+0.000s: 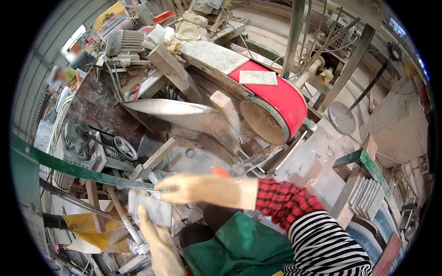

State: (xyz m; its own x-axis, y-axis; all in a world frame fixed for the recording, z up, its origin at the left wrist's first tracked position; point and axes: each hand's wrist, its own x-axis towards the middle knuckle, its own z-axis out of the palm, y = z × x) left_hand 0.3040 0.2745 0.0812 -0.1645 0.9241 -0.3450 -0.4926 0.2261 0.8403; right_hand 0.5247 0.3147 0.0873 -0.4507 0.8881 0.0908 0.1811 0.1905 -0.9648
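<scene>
My left hand (156,237), in a cream rubber glove, grips a pale grey-white stone tile (159,210) by its lower left part. The thumb lies on the tile's face; the other fingers are hidden behind it. My right hand (182,187), gloved the same way, reaches across to the tile's upper right edge. Its fingers are smeared by motion, so I cannot tell whether they touch or hold the tile. A long green band (87,171) runs from the left and ends close to the tile's top edge, by my right fingertips.
Ahead, a red belt (291,99) wraps a drum, with a pale tile (258,77) lying on it. A motor (77,140) with a pulley wheel stands at left. Stacked tiles (367,198) lean at right, near a green metal frame (368,165). Another person (69,76) is far left.
</scene>
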